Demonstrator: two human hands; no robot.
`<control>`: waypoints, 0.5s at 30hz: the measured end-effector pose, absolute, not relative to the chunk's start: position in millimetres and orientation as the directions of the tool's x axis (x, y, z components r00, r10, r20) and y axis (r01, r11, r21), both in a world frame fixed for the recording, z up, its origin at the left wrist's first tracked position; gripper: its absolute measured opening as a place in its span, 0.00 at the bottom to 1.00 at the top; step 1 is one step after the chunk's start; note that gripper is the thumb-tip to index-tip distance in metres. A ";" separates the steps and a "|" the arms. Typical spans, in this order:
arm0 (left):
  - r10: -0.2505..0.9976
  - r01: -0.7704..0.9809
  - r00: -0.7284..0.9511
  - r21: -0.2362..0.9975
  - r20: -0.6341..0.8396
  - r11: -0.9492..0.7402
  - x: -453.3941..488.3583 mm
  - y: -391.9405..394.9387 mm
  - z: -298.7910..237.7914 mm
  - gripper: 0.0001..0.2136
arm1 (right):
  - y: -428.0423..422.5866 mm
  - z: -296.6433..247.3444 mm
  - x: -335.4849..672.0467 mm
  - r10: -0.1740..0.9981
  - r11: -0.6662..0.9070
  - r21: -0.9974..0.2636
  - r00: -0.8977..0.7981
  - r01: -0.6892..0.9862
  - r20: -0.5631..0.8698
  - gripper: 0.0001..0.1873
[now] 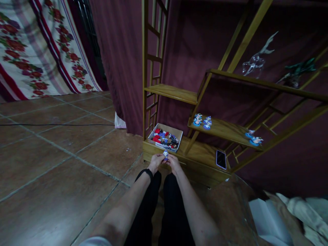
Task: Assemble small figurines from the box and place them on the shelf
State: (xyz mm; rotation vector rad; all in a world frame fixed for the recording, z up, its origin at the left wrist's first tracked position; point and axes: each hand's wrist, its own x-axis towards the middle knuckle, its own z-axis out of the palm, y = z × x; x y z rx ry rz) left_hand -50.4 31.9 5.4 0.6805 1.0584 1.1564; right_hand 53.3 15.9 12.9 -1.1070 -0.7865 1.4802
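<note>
A small white and purple figurine (165, 154) stands upright between my two hands, in front of the shelf unit. My left hand (156, 162) grips it from the left side, and my right hand (173, 161) from the right, fingertips meeting around its base. Just beyond the hands is an open cardboard box (170, 129) on the bottom board, filled with several red, purple and black figurines (164, 137). On the middle shelf, purple figurines (207, 122) stand beside blue-based figurines (197, 119). More blue-based figurines (255, 140) are at that shelf's right end.
The wooden shelf unit (174, 93) backs onto a dark red curtain (123, 68). A phone or tablet (221, 159) lies on the bottom board at right. Higher up stands a clear deer-like ornament (253, 65). A white box-like object (268, 218) is on the floor at lower right.
</note>
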 end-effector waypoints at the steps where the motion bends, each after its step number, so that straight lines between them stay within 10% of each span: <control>1: 0.951 -0.401 0.058 0.865 -0.305 0.302 -50.5 31.5 6.5 0.05 | 16.5 12.5 53.4 0.972 -0.206 -0.908 0.027 -0.366 -0.231 0.12; 15: 0.948 -0.458 0.129 0.830 -0.292 0.318 -52.8 27.9 11.7 0.04 | 22.2 4.7 54.5 0.968 -0.200 -0.923 0.079 -0.330 -0.238 0.15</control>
